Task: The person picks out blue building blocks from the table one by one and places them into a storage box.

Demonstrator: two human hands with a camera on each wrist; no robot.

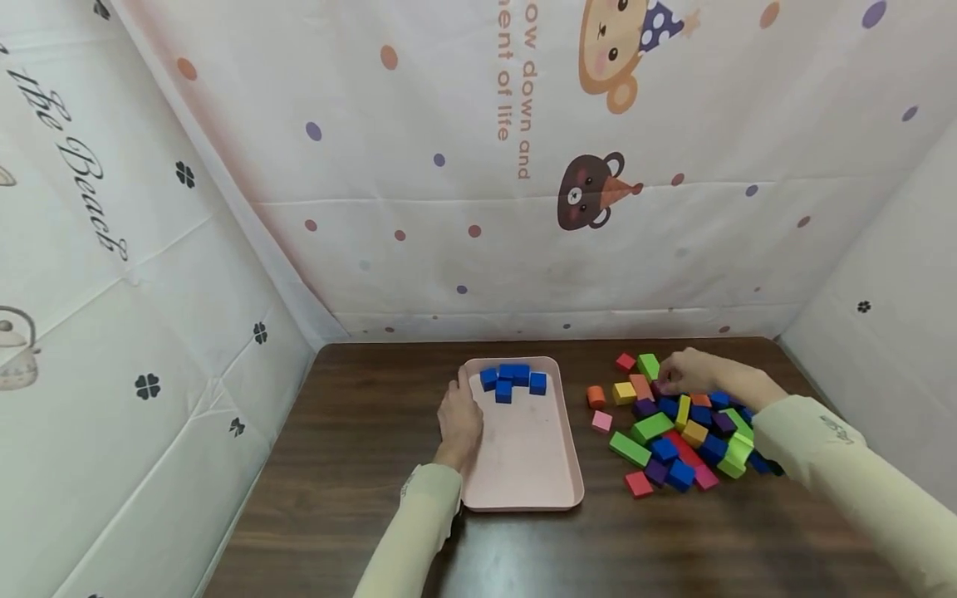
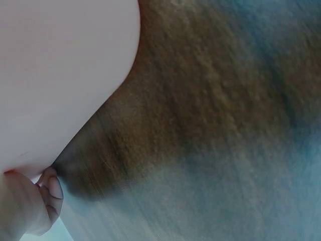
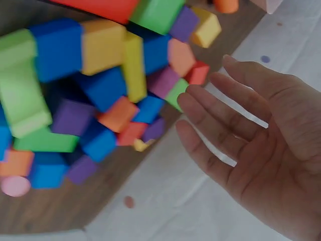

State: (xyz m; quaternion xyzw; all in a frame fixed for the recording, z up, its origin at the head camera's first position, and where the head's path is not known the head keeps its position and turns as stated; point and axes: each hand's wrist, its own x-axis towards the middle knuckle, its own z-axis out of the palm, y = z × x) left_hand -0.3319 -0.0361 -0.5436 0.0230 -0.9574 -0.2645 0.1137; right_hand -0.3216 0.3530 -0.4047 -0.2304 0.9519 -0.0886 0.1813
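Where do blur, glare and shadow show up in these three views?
Head: blocks fairly crisp, pale sheen on the near part of the table; left wrist: table grain smeared, bluish-white glare along the bottom, dark shadow beside the tray; right wrist: blocks soft-edged, right hand somewhat clearer.

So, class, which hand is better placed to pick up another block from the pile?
Probably the right hand: it is at the blocks, while the left hand holds the tray farther away.
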